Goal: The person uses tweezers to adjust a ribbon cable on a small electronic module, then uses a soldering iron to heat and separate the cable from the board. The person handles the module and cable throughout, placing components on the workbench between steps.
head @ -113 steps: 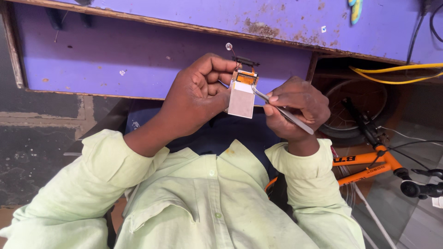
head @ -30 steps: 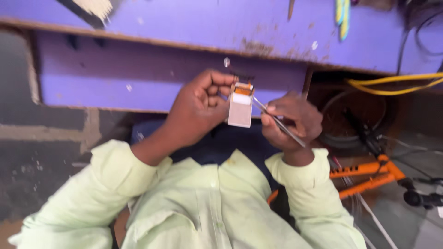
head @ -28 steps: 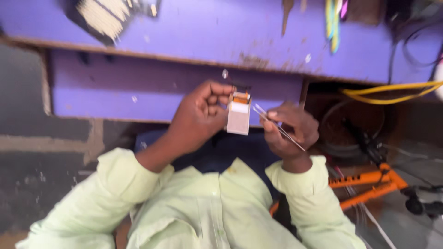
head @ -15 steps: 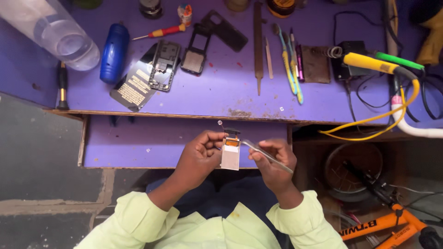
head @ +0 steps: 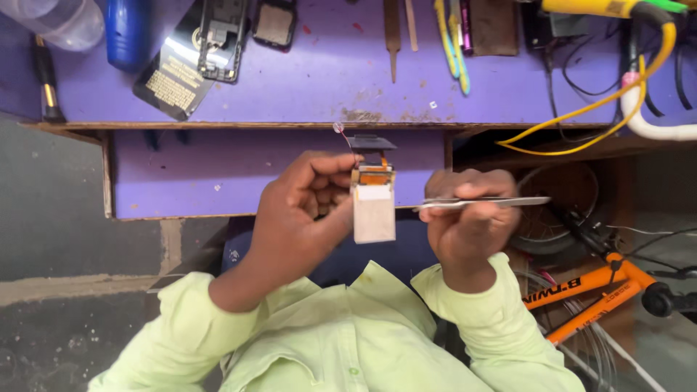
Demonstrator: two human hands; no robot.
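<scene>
The left hand (head: pixel 301 218) is curled shut around a small white module (head: pixel 375 210), thumb and fingers pinching its left edge and holding it upright in the air, just below the bench edge. An orange flex strip (head: pixel 374 176) and a dark tab (head: pixel 371 142) stick up from the module's top, with a thin red wire rising beside them. The right hand (head: pixel 468 221) is closed around steel tweezers (head: pixel 483 203), which lie level with their tips pointing left, near the module's right edge; whether the tips touch it cannot be told.

Far from the hands runs a purple bench (head: pixel 327 80), its top scuffed and stained, with a wooden lip along the near edge and a purple panel beneath it. On the bench at the left lie a clear bottle (head: pixel 62 22), a blue can (head: pixel 129 33), a dark-handled tool (head: pixel 45 76), a phone keypad board (head: pixel 170 76) and two opened phone shells (head: pixel 221 36). Toward the middle and right are a metal file (head: pixel 393 33), yellow-green tweezers (head: pixel 450 43) and a dark flat pad (head: pixel 495 25). A yellow cable (head: pixel 602 123) loops off the right end, beside a white hose (head: pixel 653 123).

Below the bench at the left is a grey concrete floor (head: pixel 58 218). At the near right stands an orange bicycle frame (head: pixel 588 290) with a dark wheel (head: pixel 552 218) behind it. The person wears pale green sleeves (head: pixel 348 341).
</scene>
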